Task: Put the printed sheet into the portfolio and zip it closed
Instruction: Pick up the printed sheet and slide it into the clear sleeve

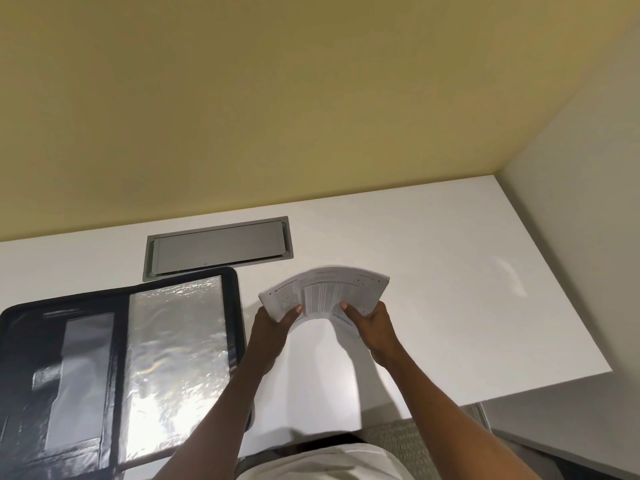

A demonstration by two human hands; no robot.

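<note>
The bowed white printed sheet is pinched by both hands, left and right; it could be creased entering the open black zip portfolio.

Bright overhead indoor light, strong glare across the portfolio, soft shadow beneath the printed sheet on the desk, wide-angle bending at edges, print blurred.

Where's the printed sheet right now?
Head view, centre: left hand and right hand hold the sheet bowed over the desk, right of the open portfolio.
</note>
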